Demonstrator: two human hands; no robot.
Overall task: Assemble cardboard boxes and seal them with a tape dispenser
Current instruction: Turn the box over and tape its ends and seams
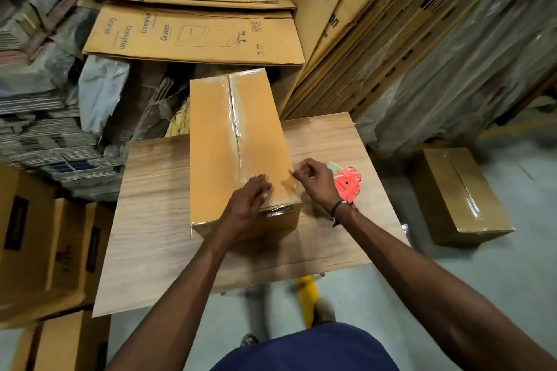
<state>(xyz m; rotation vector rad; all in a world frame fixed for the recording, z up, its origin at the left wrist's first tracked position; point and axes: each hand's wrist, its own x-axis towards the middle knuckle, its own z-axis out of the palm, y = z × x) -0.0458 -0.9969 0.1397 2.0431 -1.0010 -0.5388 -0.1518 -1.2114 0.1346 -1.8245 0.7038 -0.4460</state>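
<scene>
A long brown cardboard box [217,135] lies on the wooden table [156,220], its top flaps closed and clear tape running along the centre seam. My left hand [247,202] presses flat on the near end of the box top, over the tape. At the box's right edge my right hand [313,181] has its fingers curled and pinches a strip of clear tape [287,187] that runs across the near end. The red tape dispenser [349,184] lies on the table just behind my right hand, held by neither hand.
A sealed box [458,193] sits on the floor to the right. Flat printed cartons [193,36] are stacked behind the table; more flat sheets [376,24] lean at the right. Stacked boxes [36,235] stand on the left. A yellow bar [304,286] shows under the table.
</scene>
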